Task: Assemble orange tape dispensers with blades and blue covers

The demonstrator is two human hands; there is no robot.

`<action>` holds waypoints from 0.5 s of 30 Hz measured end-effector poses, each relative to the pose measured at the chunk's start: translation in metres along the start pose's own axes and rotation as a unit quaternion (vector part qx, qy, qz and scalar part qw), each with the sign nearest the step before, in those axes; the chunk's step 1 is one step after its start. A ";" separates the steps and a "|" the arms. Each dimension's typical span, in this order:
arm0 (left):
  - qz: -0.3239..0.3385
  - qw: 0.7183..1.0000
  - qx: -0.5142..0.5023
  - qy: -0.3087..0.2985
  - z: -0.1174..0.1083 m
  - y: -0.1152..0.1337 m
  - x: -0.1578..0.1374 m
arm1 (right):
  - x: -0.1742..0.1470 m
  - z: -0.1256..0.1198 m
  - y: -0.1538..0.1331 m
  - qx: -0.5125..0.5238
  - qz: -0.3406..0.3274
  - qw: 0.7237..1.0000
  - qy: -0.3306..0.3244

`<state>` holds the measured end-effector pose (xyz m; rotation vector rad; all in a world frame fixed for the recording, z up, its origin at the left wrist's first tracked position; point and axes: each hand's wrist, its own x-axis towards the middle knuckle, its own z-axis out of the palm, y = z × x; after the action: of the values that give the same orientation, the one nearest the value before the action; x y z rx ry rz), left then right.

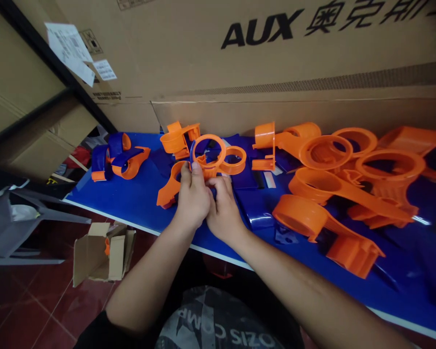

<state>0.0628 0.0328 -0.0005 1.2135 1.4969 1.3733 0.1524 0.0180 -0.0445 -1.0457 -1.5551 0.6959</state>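
In front of me both hands grip one orange plastic tape dispenser (210,169), its round ring tilted up above my fingers. My left hand (193,198) is closed with its thumb pressed near the base of the ring, where a dark blue strip curves along the ring's left side. Closed from the right, my right hand (225,208) holds the lower part, which my fingers largely hide. Beside my left hand lies another orange dispenser (170,186). Just behind is one more orange dispenser (178,138). An orange ring (233,160) shows right behind my hands.
Dispensers with dark blue bands (121,157) lie at the left on the blue table (131,208). Several plain orange dispensers (301,213) pile up at the right, among dark blue plastic strips (256,211). A large cardboard box (189,58) backs the table; an open carton (90,257) stands on the floor.
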 end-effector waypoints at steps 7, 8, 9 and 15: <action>0.012 1.000 0.010 -0.008 -0.014 0.007 -0.006 | -0.005 0.000 -0.008 0.043 -0.001 0.999 0.029; 0.016 1.000 0.008 -0.012 -0.018 0.008 -0.010 | -0.005 0.000 -0.008 0.053 0.004 0.998 0.033; 0.020 1.000 0.008 -0.017 -0.021 0.007 -0.014 | -0.005 -0.001 -0.008 0.063 0.008 0.997 0.036; 0.039 0.999 0.022 -0.016 -0.027 -0.001 -0.040 | -0.004 -0.002 -0.006 0.082 -0.011 0.996 0.034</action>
<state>0.0479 -0.0127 -0.0001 1.3277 1.4771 1.3713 0.1533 0.0114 -0.0412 -0.9193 -1.4229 0.7520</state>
